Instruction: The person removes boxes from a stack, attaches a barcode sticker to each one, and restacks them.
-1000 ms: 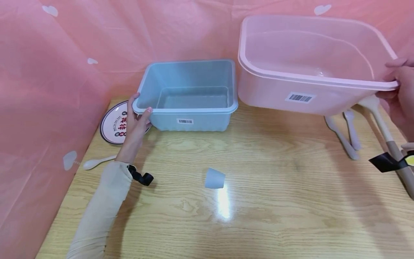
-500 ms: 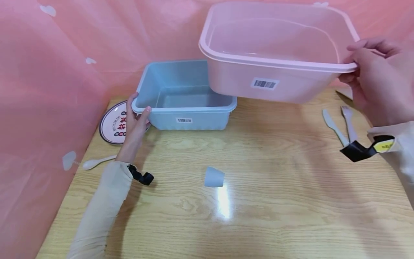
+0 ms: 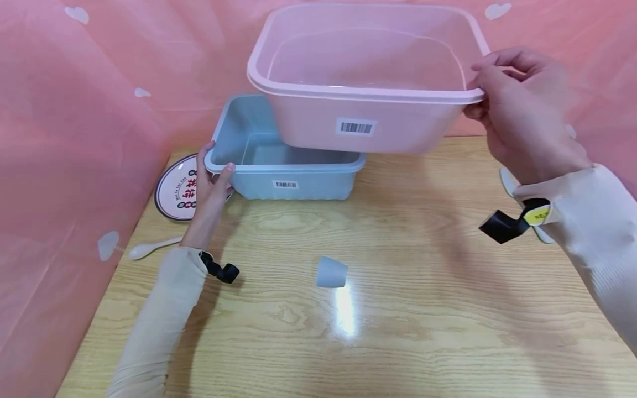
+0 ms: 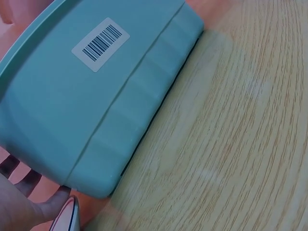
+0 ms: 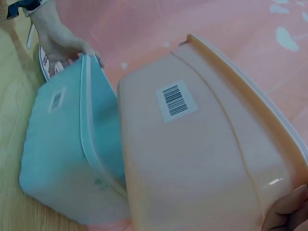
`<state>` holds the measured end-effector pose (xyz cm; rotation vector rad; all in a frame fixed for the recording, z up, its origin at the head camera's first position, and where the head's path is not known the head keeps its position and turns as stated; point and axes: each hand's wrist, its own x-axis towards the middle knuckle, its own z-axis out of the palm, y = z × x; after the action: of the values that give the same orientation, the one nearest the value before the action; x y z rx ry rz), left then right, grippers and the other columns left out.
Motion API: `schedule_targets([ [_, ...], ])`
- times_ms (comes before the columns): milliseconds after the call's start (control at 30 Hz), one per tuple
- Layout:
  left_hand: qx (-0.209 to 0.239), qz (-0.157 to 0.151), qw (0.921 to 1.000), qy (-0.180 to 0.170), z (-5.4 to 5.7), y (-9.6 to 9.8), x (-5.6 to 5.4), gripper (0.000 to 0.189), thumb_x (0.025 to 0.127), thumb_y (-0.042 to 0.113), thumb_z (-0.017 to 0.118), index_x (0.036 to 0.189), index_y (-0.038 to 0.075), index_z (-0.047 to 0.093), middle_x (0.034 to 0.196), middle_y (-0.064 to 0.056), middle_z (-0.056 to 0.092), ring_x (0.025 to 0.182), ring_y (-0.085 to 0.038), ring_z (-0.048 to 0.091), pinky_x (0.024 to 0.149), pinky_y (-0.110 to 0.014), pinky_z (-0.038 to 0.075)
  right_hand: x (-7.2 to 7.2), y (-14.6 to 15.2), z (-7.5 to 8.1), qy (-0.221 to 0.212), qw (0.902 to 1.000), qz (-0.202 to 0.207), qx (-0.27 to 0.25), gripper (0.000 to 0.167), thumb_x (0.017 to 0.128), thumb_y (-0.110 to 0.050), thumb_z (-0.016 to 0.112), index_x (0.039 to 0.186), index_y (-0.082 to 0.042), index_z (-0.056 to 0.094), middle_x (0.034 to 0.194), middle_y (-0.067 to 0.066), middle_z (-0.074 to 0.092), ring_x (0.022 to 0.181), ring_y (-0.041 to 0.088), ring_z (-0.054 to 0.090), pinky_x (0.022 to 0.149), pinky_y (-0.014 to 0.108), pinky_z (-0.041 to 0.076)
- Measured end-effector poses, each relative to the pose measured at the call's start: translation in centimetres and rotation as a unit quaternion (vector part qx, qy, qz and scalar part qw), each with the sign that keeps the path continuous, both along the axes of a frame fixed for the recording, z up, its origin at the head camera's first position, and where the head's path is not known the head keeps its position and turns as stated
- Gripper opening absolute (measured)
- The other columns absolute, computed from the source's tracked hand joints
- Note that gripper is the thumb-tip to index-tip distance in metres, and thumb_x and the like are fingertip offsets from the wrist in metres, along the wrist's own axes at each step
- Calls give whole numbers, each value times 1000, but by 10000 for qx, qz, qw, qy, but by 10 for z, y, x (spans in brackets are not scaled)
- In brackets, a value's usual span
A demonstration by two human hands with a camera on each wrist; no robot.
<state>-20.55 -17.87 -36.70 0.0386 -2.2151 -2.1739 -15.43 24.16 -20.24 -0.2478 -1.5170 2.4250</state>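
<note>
A blue plastic basin [image 3: 293,185] stands on the wooden table toward the back left. My left hand [image 3: 211,190] grips its left front corner, thumb at the rim; the left wrist view shows its barcoded side [image 4: 101,45] and fingers at its end. With my right hand [image 3: 522,110] I pinch the right rim of a pink plastic basin [image 3: 358,105]. The pink basin is held in the air over the blue one, slightly tilted, and hides its back right part from the head camera. In the right wrist view the pink basin [image 5: 178,144] overlaps the blue basin's opening.
A printed plate [image 3: 174,190] lies behind my left hand, with a white spoon [image 3: 149,249] nearer. A small light-blue cup [image 3: 331,272] lies on its side mid-table. A knife [image 3: 507,181] shows partly beneath my right arm. Pink cloth [image 3: 99,166] hangs at the back and left.
My right hand has carried the pink basin leftward and a little up, from beside the blue basin to over it. My left hand and the blue basin have stayed in place.
</note>
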Motion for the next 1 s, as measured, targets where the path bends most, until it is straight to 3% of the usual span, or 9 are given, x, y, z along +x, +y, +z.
schedule_targets([
  [233, 11, 54, 10000, 42, -2, 3, 1, 58, 97, 25, 56, 141, 49, 27, 155, 1, 19, 137, -28, 30, 109, -62, 33, -5, -30, -2, 190, 9996, 73, 204, 6, 85, 9, 60, 88, 4, 62, 67, 12, 61, 48, 17, 54, 42, 23, 47],
  [400, -26, 71, 9999, 96, -3, 5, 0, 59, 97, 24, 57, 142, 48, 27, 155, 1, 20, 136, -27, 32, 108, -61, 35, -6, -49, -4, 99, 9988, 86, 468, 9, 84, 8, 60, 89, 2, 64, 71, 10, 58, 52, 16, 55, 45, 22, 50],
  [733, -253, 194, 9995, 44, -2, 0, 0, 58, 98, 28, 56, 141, 50, 26, 156, 6, 19, 139, -23, 28, 109, -58, 36, -17, -84, -14, 355, 9943, 44, 1001, 9, 85, 4, 60, 87, -3, 66, 73, 9, 55, 53, 16, 52, 49, 21, 52],
  [1000, -131, 197, 9997, 80, -3, 2, 0, 57, 98, 27, 56, 142, 48, 28, 156, 7, 23, 135, -18, 33, 103, -53, 39, -29, -98, -17, 120, 9931, 130, 1158, 5, 86, 0, 61, 88, -3, 64, 71, 8, 51, 55, 16, 49, 50, 21, 51],
])
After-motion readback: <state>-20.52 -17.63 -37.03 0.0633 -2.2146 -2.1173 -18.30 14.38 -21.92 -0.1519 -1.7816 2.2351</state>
